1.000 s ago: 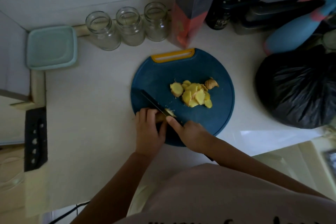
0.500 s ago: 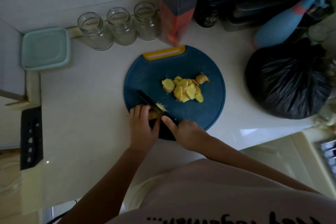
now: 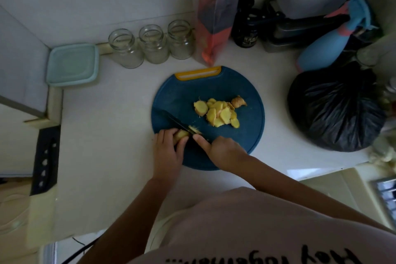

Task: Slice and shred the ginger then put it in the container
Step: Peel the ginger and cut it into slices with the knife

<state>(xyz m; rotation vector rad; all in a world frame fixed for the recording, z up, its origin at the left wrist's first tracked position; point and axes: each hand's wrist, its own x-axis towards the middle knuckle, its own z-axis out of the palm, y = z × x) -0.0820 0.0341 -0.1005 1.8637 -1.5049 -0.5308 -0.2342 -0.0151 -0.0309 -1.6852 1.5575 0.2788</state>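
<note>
A round blue cutting board (image 3: 184,92) with a yellow handle lies on the white counter. My left hand (image 3: 168,152) holds a piece of ginger (image 3: 182,134) down at the board's near left edge. My right hand (image 3: 222,152) grips a dark knife (image 3: 176,121), index finger stretched along it, with the blade against the ginger's cut end. A fresh slice (image 3: 195,129) lies beside the blade. A pile of yellow ginger slices (image 3: 216,113) sits mid-board, with an unpeeled knob (image 3: 238,101) at its right. A pale green lidded container (image 3: 72,64) stands at the far left.
Three empty glass jars (image 3: 153,44) line the wall behind the board. A plastic bag with orange contents (image 3: 214,28), a dark bottle (image 3: 245,32) and a blue spray bottle (image 3: 325,49) stand at the back. A full black rubbish bag (image 3: 334,109) sits right of the board.
The knife has stayed at the ginger piece under my left hand, working through its end. The camera view has shifted a little; the pile of slices has not moved on the board.
</note>
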